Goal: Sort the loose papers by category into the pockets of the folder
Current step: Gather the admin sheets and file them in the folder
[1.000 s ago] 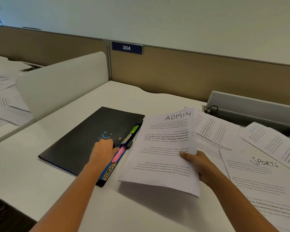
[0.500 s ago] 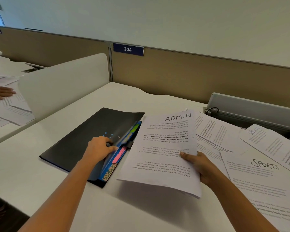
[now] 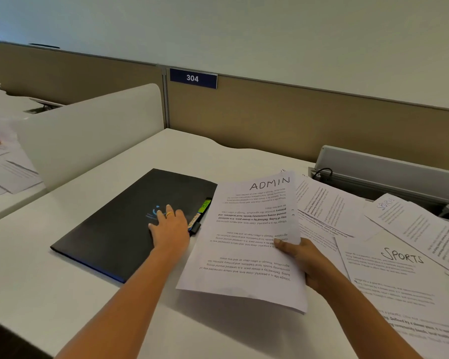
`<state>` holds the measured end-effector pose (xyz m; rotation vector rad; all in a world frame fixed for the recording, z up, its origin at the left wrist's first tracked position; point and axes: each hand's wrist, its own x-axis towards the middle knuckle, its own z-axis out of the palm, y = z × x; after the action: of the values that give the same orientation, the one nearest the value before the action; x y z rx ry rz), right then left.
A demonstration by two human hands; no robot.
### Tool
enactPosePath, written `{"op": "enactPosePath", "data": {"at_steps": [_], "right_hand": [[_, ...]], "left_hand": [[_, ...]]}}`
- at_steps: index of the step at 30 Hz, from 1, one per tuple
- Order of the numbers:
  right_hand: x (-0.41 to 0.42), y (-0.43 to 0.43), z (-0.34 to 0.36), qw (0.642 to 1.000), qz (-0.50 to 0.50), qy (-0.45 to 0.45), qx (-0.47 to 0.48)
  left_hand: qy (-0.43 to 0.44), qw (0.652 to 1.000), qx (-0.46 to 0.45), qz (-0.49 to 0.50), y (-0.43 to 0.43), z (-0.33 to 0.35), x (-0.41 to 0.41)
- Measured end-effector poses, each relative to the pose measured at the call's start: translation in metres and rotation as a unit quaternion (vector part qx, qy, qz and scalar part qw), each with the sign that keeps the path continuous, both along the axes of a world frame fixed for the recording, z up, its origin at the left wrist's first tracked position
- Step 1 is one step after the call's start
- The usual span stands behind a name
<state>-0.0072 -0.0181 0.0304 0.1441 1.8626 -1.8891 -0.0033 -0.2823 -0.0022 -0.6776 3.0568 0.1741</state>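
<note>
Left hand (image 3: 170, 229) now lies flat atop folder (image 3: 109, 234) on white desk (image 3: 36, 294).

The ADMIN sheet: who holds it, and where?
The right hand pinches the ADMIN sheet at its right edge; the left hand rests flat on the folder.

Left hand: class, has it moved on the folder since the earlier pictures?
Yes. The left hand has slid from the tabbed edge of the folder farther onto its cover, fingers now flat at the blue logo.
</note>
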Motion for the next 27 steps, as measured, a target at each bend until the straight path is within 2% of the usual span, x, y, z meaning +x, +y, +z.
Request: {"op": "enactPosePath", "data": {"at_steps": [3, 8, 13, 17, 22, 27], "right_hand": [[-0.001, 0.002, -0.001, 1.0, -0.002, 0.006, 0.003], [-0.004, 0.004, -0.003, 1.0, -0.002, 0.007, 0.004], [-0.007, 0.003, -0.006, 1.0, -0.006, 0.004, 0.001], [-0.008, 0.004, -0.007, 1.0, -0.006, 0.006, 0.004], [-0.009, 0.006, -0.008, 1.0, -0.015, 0.007, 0.005], [-0.01, 0.006, -0.009, 1.0, -0.02, 0.007, 0.005]], "left_hand": [[-0.023, 0.999, 0.028, -0.005, -0.002, -0.004, -0.008], [-0.045, 0.996, 0.046, -0.069, -0.018, -0.001, -0.018], [-0.079, 0.989, 0.123, -0.016, -0.028, 0.014, -0.027], [-0.023, 0.995, 0.087, 0.03, -0.021, 0.017, -0.036], [-0.057, 0.992, 0.088, 0.069, -0.017, -0.003, -0.039], [-0.088, 0.991, 0.085, 0.059, -0.011, -0.004, -0.044]]}}
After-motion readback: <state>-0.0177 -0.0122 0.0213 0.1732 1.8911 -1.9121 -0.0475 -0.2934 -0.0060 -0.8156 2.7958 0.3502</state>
